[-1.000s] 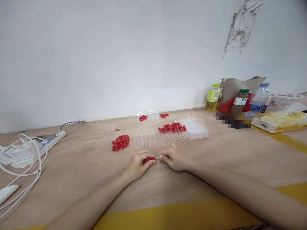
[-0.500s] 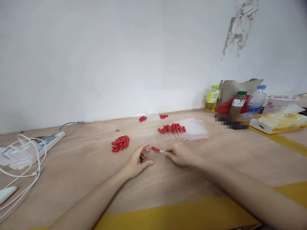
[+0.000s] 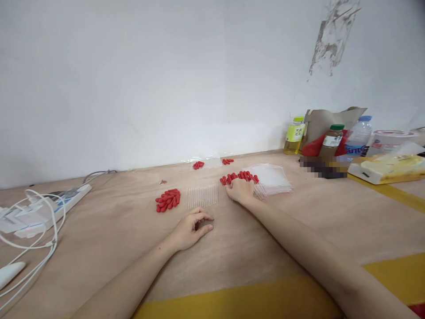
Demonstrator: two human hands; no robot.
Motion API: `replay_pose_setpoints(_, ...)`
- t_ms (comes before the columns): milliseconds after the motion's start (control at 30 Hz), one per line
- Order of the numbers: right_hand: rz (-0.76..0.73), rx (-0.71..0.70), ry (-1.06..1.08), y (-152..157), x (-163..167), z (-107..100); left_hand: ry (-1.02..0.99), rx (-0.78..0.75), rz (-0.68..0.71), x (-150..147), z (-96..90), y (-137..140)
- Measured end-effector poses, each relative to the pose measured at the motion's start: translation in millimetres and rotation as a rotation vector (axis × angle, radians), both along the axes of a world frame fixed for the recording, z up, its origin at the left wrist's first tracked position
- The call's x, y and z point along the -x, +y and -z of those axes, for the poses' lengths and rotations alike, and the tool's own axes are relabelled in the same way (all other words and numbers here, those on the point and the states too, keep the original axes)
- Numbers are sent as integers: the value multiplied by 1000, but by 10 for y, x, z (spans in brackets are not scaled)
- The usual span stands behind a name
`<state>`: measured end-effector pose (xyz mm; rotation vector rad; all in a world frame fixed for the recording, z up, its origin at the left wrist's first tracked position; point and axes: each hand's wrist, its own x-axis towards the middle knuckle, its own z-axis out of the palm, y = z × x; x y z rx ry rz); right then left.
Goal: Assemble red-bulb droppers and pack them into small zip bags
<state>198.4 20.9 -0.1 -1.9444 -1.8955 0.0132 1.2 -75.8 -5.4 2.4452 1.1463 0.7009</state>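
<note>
On the wood-toned tabletop (image 3: pixel 206 270), in the head view, the person's right hand (image 3: pixel 241 190) lies over the red-bulbed droppers (image 3: pixel 245 175), back of the hand uppermost. Its fingertips are hidden from where I stand, so I cannot tell whether they grip a dropper. The red bulbs show just beyond the knuckles; a few clear stems emerge to the right of the hand. Nearer the person and to its left, the left hand (image 3: pixel 191 231) is loosely curled, thumb and fingertips parted. Just beyond the left hand lies a row of clear dropper tubes (image 3: pixel 202 196); beyond it and farther left, a pile of loose red bulbs (image 3: pixel 168 200). To the right of the right hand, flat clear plastic bags (image 3: pixel 270 178) overlap beside the droppers. Well apart, to the far right, stands a yellow-capped bottle (image 3: pixel 294 136).
</note>
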Motion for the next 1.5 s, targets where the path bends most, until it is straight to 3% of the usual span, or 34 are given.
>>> replay_pose_setpoints(300, -33, 6, -37, -8, -43, 60, -1, -40, 7, -24, 0, -18)
replay_pose_setpoints(400, -49, -34, -49, -69, -43, 53, 0, -128, -61, -31, 21, -23)
replay_pose_setpoints(533, -96, -94, -52, -177, 9, 52, 2, -382, -353, 82, 48, 89)
replay_pose_setpoints(633, -132, -105, -33, -218, 72, 53, 9, -479, -623, 310, 11, 262)
replay_pose_setpoints(700, -144, -87, -25, -216, 122, 47, 50, -464, -796, 509, -40, 392)
replay_pose_setpoints(767, -148, -52, -31, -196, 180, 34, 161, -317, -874, 709, -86, 516)
replay_pose_setpoints(833, -155, -13, -49, -170, 242, 20, 247, -106, -820, 883, -107, 627)
replay_pose_setpoints(900, -155, 25, -65, -144, 299, 8, 268, -21, -707, 1008, -95, 721)
replay_pose_setpoints(1100, -138, 79, -68, -71, 379, -23, 78, -52, -456, 1068, -10, 877)
replay_pose_setpoints(1500, -113, 103, -29, -35, 232, -47, -167, -4, -535, 719, 23, 915)
